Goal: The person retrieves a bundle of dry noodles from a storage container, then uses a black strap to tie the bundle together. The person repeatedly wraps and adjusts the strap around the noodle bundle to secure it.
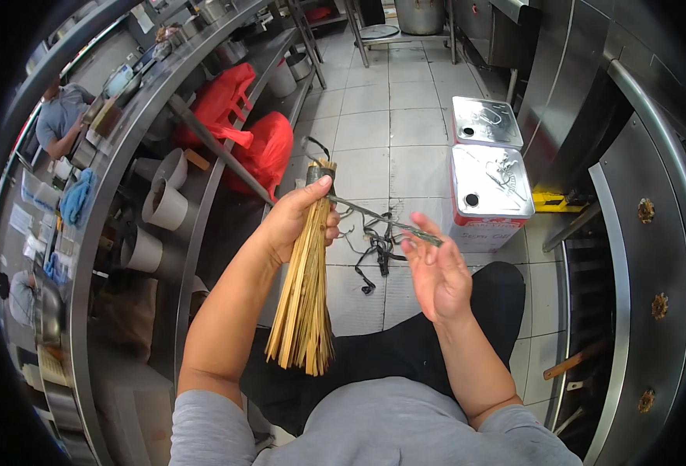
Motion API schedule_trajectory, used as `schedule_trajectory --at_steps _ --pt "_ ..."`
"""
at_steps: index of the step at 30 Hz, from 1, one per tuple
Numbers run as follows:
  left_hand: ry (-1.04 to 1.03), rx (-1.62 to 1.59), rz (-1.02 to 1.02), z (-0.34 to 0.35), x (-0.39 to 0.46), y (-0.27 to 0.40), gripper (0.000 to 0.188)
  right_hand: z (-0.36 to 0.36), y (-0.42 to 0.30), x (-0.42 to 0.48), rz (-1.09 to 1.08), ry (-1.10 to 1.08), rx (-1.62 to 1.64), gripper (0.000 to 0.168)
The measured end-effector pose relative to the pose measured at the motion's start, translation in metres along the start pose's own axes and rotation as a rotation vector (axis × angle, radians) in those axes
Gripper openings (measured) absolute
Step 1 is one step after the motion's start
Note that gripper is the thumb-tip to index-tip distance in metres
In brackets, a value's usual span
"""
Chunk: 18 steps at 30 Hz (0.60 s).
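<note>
My left hand is closed round a bundle of split bamboo strips, a bamboo wok brush, near its bound top. Dark strapping wraps that top, and a loop of it sticks up above. From the binding a dark twisted strip stretches right to my right hand. The strip's end lies against my right fingers, which are spread; whether they pinch it I cannot tell. Below and between my hands, a tangle of black strips lies on the tiled floor.
Two metal-topped tins stand on the floor at right, beside a steel cooking range. Steel shelving at left holds white buckets and red plastic bags. Two people are partly visible beyond the left counter. A large pot stands far ahead.
</note>
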<state>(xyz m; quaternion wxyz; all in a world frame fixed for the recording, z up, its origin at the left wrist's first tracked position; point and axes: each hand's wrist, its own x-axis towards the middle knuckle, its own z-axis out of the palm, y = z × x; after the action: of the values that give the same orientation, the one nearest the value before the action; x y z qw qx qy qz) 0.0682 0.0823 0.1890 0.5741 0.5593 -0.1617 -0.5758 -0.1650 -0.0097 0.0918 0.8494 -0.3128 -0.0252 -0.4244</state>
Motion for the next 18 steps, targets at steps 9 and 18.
schedule_trajectory --at_steps 9,18 --pt "-0.107 0.091 0.048 0.018 -0.012 -0.013 0.051 0.041 -0.035 -0.015 0.067 -0.100 0.153 0.045" --pt "-0.259 0.748 0.167 0.076 -0.023 -0.026 0.055 -0.053 0.036 -0.001 0.450 0.394 0.234 0.044"
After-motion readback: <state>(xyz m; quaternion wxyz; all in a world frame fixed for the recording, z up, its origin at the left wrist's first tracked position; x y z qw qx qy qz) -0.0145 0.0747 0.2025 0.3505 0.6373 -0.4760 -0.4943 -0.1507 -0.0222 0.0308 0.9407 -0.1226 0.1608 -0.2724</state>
